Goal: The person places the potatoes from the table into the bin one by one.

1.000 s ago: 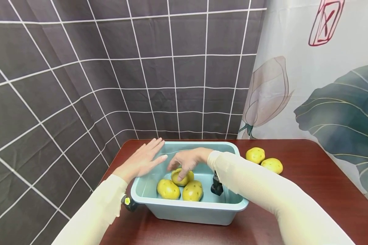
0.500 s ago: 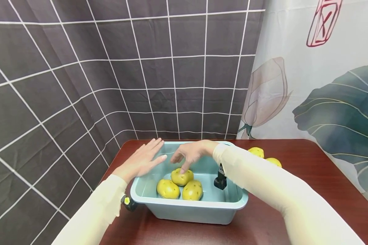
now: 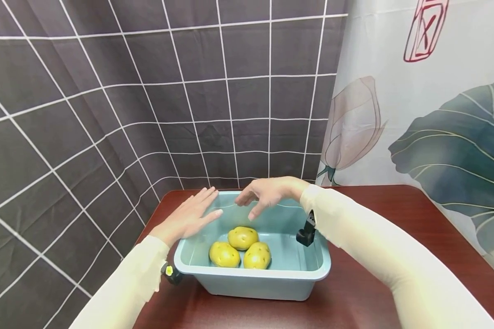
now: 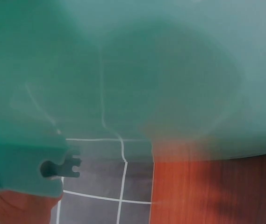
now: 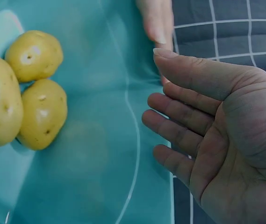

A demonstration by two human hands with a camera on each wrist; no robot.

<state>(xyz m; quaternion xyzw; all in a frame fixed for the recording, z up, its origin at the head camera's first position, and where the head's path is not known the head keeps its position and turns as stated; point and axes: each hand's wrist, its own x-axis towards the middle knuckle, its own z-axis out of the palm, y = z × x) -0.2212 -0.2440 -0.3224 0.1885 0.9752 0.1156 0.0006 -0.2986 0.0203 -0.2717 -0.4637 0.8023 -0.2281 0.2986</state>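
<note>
A light blue plastic basin (image 3: 255, 273) holds three yellow potatoes grouped on its floor: one behind (image 3: 243, 238), one front left (image 3: 224, 254) and one front right (image 3: 257, 256). My left hand (image 3: 191, 217) rests on the basin's left rim, fingers straight. Over the back of the basin hovers my right hand (image 3: 273, 192), fingers loosely bent and holding nothing. The right wrist view shows its bare palm (image 5: 235, 135), apart from the potatoes (image 5: 43, 114). In the left wrist view, the blurred basin wall (image 4: 123, 70) fills most of the picture.
The basin stands on a dark red wooden table (image 3: 374, 219). Behind it hangs a dark grey curtain (image 3: 247, 100) with white grid lines. A white curtain with a flower print (image 3: 350, 123) hangs at right. My right forearm (image 3: 366, 242) crosses above the table.
My right hand has let go of the back potato and risen up and back to the right. The two potatoes on the table are now behind my right arm. My left hand stays put.
</note>
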